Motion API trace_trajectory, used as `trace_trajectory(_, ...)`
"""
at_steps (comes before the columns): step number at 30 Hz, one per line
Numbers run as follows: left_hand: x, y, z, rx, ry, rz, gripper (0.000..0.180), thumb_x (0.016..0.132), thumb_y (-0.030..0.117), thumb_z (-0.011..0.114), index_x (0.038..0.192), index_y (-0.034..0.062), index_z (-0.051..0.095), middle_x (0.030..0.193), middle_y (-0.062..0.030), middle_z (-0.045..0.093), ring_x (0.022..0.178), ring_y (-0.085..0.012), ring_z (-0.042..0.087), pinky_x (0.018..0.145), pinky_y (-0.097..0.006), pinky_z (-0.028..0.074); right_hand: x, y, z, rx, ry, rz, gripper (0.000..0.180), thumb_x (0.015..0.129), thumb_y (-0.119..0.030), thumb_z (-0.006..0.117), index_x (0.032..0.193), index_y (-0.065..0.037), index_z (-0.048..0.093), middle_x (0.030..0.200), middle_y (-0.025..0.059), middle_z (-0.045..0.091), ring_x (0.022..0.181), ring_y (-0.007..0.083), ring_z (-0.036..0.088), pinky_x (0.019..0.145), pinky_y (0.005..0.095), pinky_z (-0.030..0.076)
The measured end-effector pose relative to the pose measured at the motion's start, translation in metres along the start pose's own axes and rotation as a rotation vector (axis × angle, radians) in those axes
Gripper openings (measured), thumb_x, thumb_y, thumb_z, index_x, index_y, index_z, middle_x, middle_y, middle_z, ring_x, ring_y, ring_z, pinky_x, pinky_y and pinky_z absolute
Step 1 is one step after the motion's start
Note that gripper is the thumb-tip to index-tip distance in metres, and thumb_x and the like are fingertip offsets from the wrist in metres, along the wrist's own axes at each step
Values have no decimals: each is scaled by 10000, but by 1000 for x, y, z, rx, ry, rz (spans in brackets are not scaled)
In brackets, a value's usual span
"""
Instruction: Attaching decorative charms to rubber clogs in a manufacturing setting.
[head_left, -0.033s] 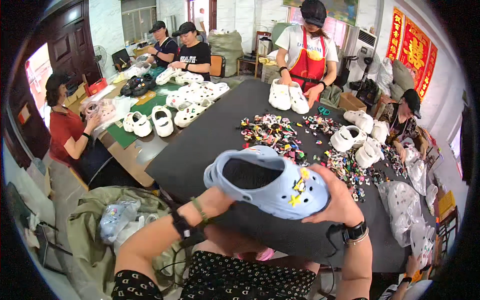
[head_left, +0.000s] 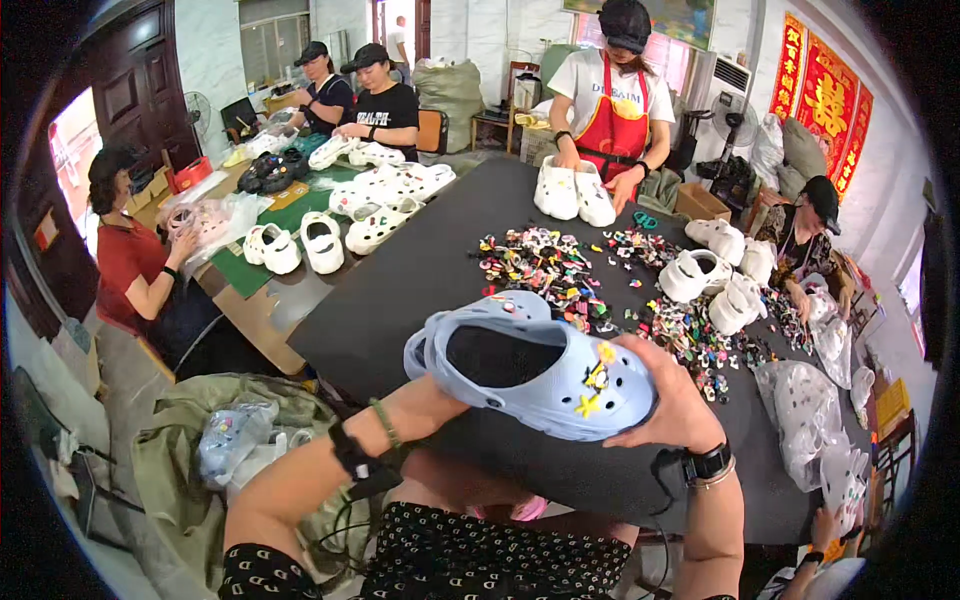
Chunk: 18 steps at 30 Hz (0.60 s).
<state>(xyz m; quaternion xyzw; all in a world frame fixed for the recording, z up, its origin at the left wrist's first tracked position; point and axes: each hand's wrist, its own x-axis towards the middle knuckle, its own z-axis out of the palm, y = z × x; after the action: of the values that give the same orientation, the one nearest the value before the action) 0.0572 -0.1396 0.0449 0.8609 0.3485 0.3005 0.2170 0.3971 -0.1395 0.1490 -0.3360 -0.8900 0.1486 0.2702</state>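
I hold a pale blue clog (head_left: pixel 530 375) up in front of me, over the near edge of the black table (head_left: pixel 400 290). My right hand (head_left: pixel 668 400) wraps around its toe end, fingers curled over the far side and thumb along the bottom edge, gripping it firmly. My left hand (head_left: pixel 425 400) is mostly hidden behind the heel end; it seems to support the shoe there, but I cannot tell how its fingers are closed.

The clog lies on its side with its opening turned toward me, so I look into the dark hollow inside. It is thick and rounded, with a chunky sole and a heel strap folded at the left end. On the toe part, near my right hand, sit small charms (head_left: pixel 592 385): yellow ones and a darker one between them.

Beyond the clog, a heap of small colourful charms (head_left: pixel 560 270) is spread across the middle of the table. White clogs (head_left: pixel 575 190) stand farther back, in front of a person in a red apron (head_left: pixel 615 125), and more white clogs (head_left: pixel 715 275) lie to the right.
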Motion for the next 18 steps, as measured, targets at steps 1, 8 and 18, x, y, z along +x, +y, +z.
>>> trace_trajectory(1,-14,-5,-5,-4,-4,-4,311,834,70,556,1125,31,657,1252,-180,590,1230,-291,526,1030,-413,431,-2,4,2,4,-3,4,1083,453,-314,951,1368,-44,439,1332,156,522,1238,331,504,1059,407,387)
trace_trajectory(8,-62,11,-66,458,25,50,173,786,-11,609,931,38,691,1005,-145,663,942,-305,637,819,-394,513,-2,18,28,92,-264,-196,1032,506,-253,902,1399,-104,406,1318,155,522,1216,361,498,1000,454,386)
trace_trajectory(18,7,57,-38,76,395,-254,164,832,92,672,968,3,654,874,-136,690,788,-237,685,723,-332,531,39,58,86,114,-116,-174,944,607,-110,837,1428,-91,372,1305,162,550,1218,370,508,1026,438,417)
